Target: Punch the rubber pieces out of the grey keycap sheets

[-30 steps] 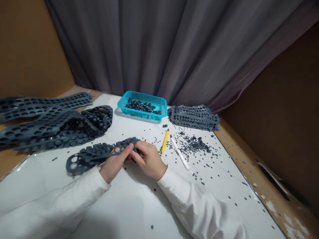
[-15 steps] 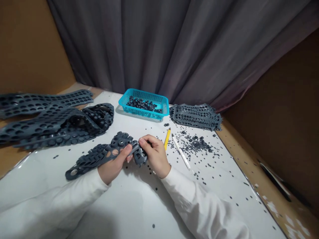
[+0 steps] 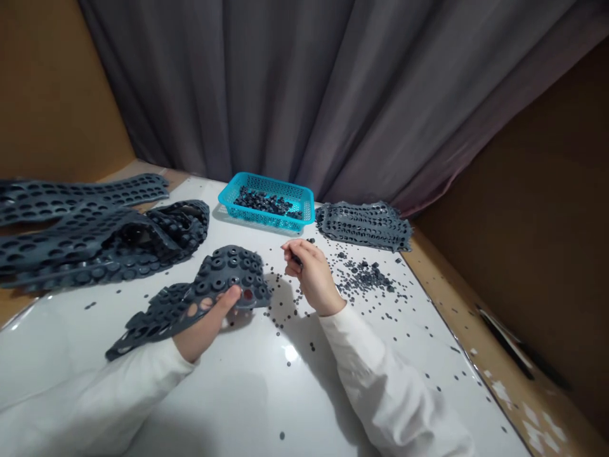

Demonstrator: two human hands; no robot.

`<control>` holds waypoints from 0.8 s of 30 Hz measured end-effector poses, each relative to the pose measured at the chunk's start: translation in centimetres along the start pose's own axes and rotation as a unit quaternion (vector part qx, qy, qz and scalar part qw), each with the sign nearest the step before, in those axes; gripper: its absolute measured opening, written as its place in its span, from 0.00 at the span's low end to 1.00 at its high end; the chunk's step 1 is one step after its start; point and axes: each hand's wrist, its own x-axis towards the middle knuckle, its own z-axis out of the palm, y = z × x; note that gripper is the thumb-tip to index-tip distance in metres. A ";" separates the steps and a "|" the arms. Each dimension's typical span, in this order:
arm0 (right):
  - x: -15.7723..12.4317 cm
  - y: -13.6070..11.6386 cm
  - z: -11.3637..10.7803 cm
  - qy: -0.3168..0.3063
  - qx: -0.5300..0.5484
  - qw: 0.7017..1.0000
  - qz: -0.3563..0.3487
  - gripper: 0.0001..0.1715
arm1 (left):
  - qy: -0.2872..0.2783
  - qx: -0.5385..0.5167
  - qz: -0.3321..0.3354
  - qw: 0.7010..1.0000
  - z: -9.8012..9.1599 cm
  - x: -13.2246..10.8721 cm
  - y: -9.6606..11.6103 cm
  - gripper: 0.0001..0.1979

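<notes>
White sleeves (image 3: pixel 380 374) (creased), plain cuffs (image 3: pixel 334 314), bare hands (image 3: pixel 314 277)

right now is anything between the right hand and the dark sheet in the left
Nothing visible stands between the right hand and the dark sheet in the left hand; the gap shows only white tabletop with small dark discs on it.

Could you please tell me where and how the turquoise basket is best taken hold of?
Probably grip the turquoise basket by its outward-flared rim at the left short end, coming from the near left. The curtain hangs close behind, and a perforated sheet lies close by its right end. Keep it level: it is open-topped, with small dark pieces inside.
</notes>
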 end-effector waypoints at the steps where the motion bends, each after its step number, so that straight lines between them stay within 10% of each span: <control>1: -0.1 0.1 0.1 -0.012 0.015 1.000 0.019 0.07 | -0.002 0.022 -0.008 1.000 0.0 0.1 0.1 0.19; 8: -1.9 0.8 0.9 -0.060 -0.156 0.986 -0.025 0.08 | 0.021 0.156 -0.018 0.987 -0.1 0.6 1.4 0.19; 14: -3.2 1.1 2.1 -0.099 -0.421 0.893 -0.123 0.13 | 0.018 0.258 0.045 0.965 0.0 0.5 1.4 0.18; 19: -2.8 1.9 1.9 -0.179 -0.330 0.925 -0.063 0.19 | 0.011 0.199 0.062 0.978 0.1 0.2 1.0 0.19; 24: -3.3 3.1 2.4 -0.203 -0.177 0.962 -0.048 0.16 | -0.126 0.019 0.025 0.991 0.6 0.5 2.0 0.23</control>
